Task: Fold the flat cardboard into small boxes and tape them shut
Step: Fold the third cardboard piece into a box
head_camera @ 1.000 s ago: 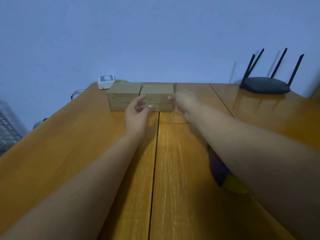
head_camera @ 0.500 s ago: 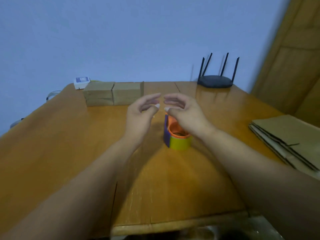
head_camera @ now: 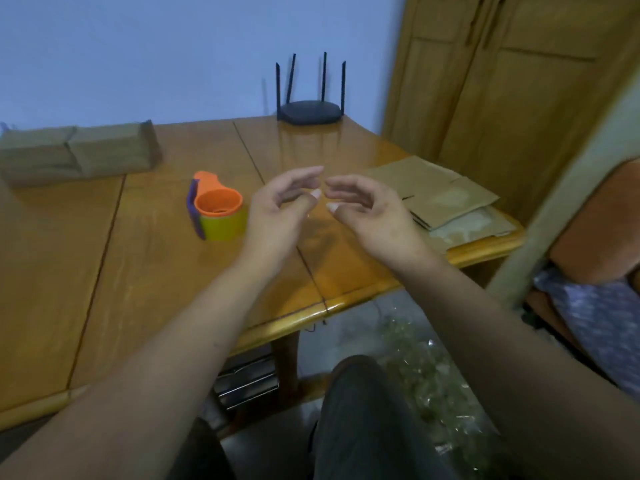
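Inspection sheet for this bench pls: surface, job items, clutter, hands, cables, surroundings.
Surface: wooden table, glossy, with seams between its panels.
Job's things: folded boxes side by side at the far left; flat cardboard stack at the right edge; tape dispenser between them.
Clutter: router at the back edge.
Grippers: left hand and right hand hover above the table, relaxed, holding nothing.
Cables: nothing seen.
Surroundings: blue wall; wooden cupboard on the right; crumpled clear plastic on the floor.
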